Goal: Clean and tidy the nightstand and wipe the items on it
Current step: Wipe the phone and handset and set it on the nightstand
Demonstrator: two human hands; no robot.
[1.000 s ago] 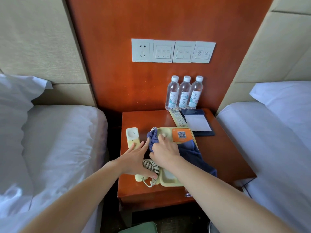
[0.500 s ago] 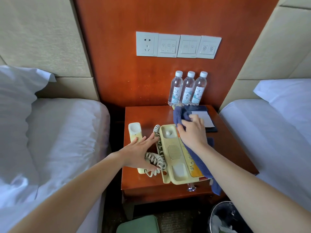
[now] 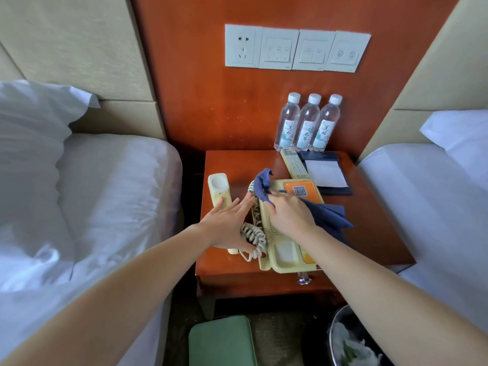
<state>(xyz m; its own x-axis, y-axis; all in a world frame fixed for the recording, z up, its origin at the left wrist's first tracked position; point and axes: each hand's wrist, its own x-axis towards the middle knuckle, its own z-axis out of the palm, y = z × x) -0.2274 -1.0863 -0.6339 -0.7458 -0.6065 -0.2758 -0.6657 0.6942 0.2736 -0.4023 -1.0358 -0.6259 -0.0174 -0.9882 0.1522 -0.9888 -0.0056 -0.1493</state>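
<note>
A pale yellow telephone base (image 3: 284,256) lies on the wooden nightstand (image 3: 369,228), its handset (image 3: 218,191) off the cradle to the left, joined by a coiled cord (image 3: 253,236). My right hand (image 3: 287,212) presses a dark blue cloth (image 3: 330,215) onto the upper part of the base. My left hand (image 3: 229,223) lies flat with spread fingers on the handset and cord. At the back stand three water bottles (image 3: 307,122), with a remote control (image 3: 294,165) and a dark notepad holder with white paper (image 3: 326,173) in front.
Beds with white linen flank the nightstand, left bed (image 3: 105,196) and right bed (image 3: 427,207). A socket and switch panel (image 3: 295,48) is on the wood wall. Below are a green box (image 3: 221,342) and a waste bin (image 3: 351,342) with paper.
My right hand and the cloth moved from the back right of the base, near the notepad, down and left onto the base's upper middle. The left hand stayed on the handset.
</note>
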